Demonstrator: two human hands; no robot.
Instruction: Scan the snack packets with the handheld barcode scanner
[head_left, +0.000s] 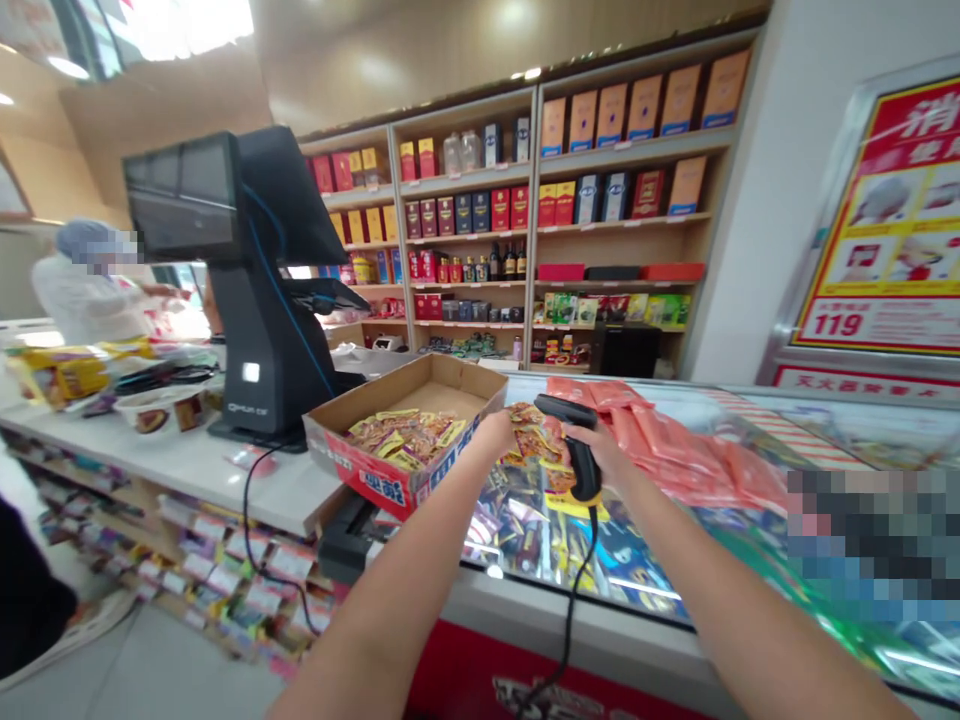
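Observation:
My right hand (600, 452) is wrapped round a black barcode scanner (571, 430) with a yellow band, its cable hanging down over the glass freezer lid. My left hand (495, 432) is closed on a bunch of small orange and yellow snack packets (534, 440), held just in front of the scanner's head. Next to my left hand stands an open cardboard box (459, 385) tilted on the counter edge, with several of the same packets (401, 438) lying inside.
A black checkout terminal (247, 260) stands on the white counter (187, 465). Orange plastic bags (675, 440) lie on the freezer's glass top (652, 560). Shelves of boxed goods (525, 210) fill the back wall. A person in white (90, 290) stands far left.

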